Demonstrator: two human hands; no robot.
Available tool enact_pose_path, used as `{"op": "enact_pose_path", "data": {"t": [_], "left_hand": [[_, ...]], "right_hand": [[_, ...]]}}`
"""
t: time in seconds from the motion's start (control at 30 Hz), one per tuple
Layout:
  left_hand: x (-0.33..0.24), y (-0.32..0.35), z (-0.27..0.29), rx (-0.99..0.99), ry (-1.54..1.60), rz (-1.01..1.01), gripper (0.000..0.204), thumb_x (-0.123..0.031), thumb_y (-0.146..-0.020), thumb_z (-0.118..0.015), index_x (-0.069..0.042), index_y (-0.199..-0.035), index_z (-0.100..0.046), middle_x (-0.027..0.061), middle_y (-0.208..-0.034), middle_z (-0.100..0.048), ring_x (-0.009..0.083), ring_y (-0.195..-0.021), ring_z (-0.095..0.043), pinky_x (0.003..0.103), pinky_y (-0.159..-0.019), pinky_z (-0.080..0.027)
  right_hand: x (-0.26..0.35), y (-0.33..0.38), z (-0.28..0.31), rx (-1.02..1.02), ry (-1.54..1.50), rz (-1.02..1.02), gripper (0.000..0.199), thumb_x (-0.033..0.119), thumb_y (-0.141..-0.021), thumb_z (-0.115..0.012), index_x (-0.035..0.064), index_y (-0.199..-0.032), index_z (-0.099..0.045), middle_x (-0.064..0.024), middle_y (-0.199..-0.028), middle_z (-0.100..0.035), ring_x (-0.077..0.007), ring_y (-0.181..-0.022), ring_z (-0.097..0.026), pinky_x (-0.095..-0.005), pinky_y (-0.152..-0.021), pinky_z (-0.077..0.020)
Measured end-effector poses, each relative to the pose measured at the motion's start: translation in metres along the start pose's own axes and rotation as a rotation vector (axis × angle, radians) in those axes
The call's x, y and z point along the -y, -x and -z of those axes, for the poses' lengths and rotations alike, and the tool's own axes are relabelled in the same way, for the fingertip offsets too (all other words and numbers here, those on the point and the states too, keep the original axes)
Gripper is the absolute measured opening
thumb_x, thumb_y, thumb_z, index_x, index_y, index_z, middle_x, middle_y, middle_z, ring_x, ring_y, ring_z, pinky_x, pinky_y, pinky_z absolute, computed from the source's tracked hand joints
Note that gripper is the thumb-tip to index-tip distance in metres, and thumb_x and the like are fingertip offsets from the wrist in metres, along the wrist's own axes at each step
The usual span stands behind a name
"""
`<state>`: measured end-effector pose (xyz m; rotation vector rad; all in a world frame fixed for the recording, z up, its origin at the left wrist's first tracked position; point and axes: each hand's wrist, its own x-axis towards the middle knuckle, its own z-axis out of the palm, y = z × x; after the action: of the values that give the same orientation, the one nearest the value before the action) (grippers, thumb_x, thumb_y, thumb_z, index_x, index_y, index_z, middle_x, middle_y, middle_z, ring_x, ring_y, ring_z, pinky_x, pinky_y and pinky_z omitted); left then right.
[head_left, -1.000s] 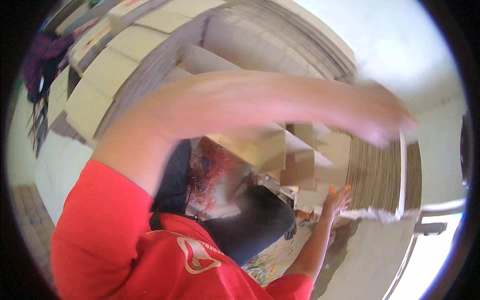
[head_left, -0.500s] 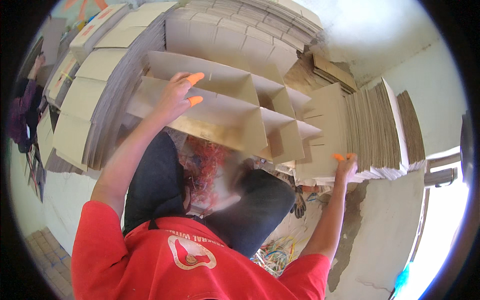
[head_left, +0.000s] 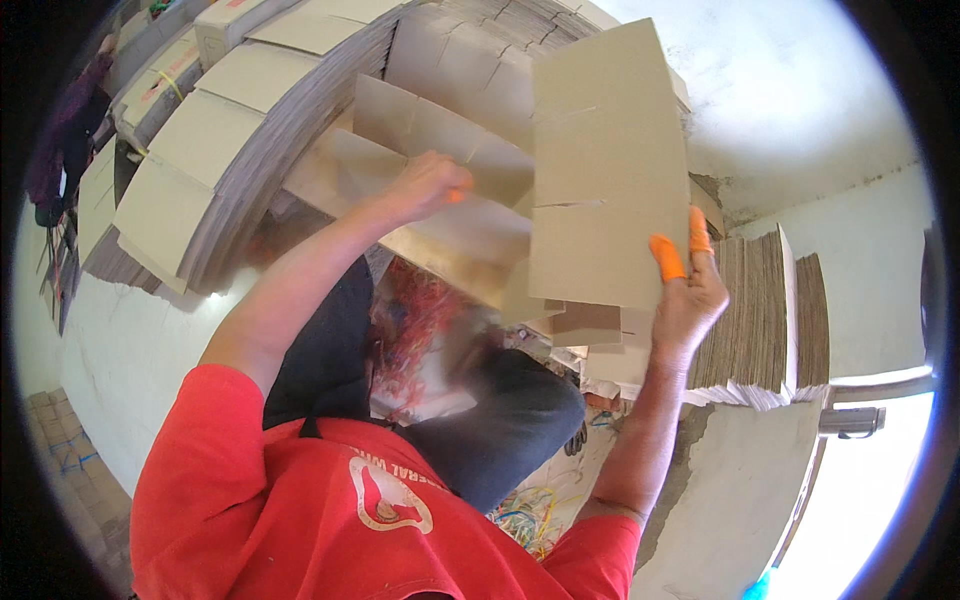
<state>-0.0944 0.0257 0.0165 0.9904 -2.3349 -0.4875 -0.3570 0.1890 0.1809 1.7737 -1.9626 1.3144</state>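
In my right hand [head_left: 690,300] is a flat cardboard divider sheet [head_left: 610,160] with narrow slits, held upright by its lower right edge between fingers in orange finger covers. My left hand [head_left: 432,187] is closed, fingers curled, above a grid of interlocked cardboard dividers [head_left: 370,165]; what it pinches, if anything, is hidden. That grid stands on a wooden surface [head_left: 440,255] in front of me. The raised sheet hides the grid's right part, though a few lower corners show beneath it.
Tall stacks of flat cardboard [head_left: 165,185] rise at the left. More cardboard sheets stand packed on edge [head_left: 745,310] at the right. Red strands [head_left: 410,320] and coloured straps [head_left: 525,520] lie on the floor around my legs. Another person [head_left: 65,150] is at the far left.
My right hand has lifted a divider sheet from beside the right-hand stack and brought it up over the grid. My left hand has moved right and its fingers have curled closed.
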Motion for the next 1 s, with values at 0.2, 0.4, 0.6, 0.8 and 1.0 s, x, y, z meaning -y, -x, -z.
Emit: {"op": "enact_pose_path", "data": {"t": [0.2, 0.4, 0.6, 0.8, 1.0], "left_hand": [[-0.003, -0.003, 0.0, -0.019, 0.04, -0.029, 0.017, -0.011, -0.077, -0.071, -0.007, -0.093, -0.069, 0.015, -0.086, -0.064, 0.0356, -0.088, -0.061, 0.045, -0.075, -0.047], [-0.002, -0.006, 0.001, 0.02, -0.001, 0.005, 0.015, -0.011, -0.075, -0.072, -0.008, -0.089, -0.068, 0.014, -0.083, -0.063, 0.0348, -0.085, -0.062, 0.046, -0.07, -0.048], [-0.002, -0.007, -0.005, -0.002, -0.019, 0.033, 0.017, -0.013, -0.074, -0.073, -0.009, -0.089, -0.068, 0.0126, -0.081, -0.062, 0.0341, -0.084, -0.062, 0.046, -0.069, -0.048], [-0.003, -0.009, -0.004, -0.017, 0.009, 0.046, 0.016, -0.015, -0.074, -0.074, -0.012, -0.089, -0.069, 0.0113, -0.082, -0.062, 0.0328, -0.083, -0.063, 0.046, -0.069, -0.049], [0.0, -0.01, -0.004, -0.006, -0.035, 0.037, 0.015, -0.016, -0.074, -0.073, -0.012, -0.089, -0.07, 0.0114, -0.082, -0.063, 0.0325, -0.083, -0.063, 0.045, -0.07, -0.049]], "right_hand": [[0.021, 0.001, -0.048, 0.108, -0.074, -0.041, 0.05, 0.002, -0.079, -0.075, 0.0051, -0.127, -0.06, -0.018, -0.07, -0.044, -0.0047, -0.056, -0.028, -0.0202, -0.046, -0.0296], [0.033, -0.005, -0.066, 0.193, -0.043, -0.031, 0.047, 0.002, -0.079, -0.073, 0.0015, -0.124, -0.06, -0.0119, -0.064, -0.031, -0.0076, -0.053, -0.028, -0.026, -0.045, -0.0298], [0.038, -0.003, -0.07, 0.178, 0.012, -0.008, 0.046, 0.003, -0.08, -0.072, 0.0002, -0.124, -0.06, -0.0145, -0.065, -0.035, -0.0078, -0.054, -0.029, -0.0286, -0.045, -0.0322], [0.041, -0.004, -0.065, 0.162, -0.05, -0.03, 0.047, 0.0, -0.08, -0.071, 0.0, -0.125, -0.059, -0.0197, -0.065, -0.047, -0.0083, -0.054, -0.031, -0.0277, -0.046, -0.0335], [0.031, 0.005, -0.084, 0.283, -0.013, 0.065, 0.049, 0.003, -0.078, -0.073, 0.0004, -0.125, -0.059, -0.0077, -0.073, -0.032, -0.0072, -0.059, -0.034, -0.0244, -0.05, -0.0338]]}}
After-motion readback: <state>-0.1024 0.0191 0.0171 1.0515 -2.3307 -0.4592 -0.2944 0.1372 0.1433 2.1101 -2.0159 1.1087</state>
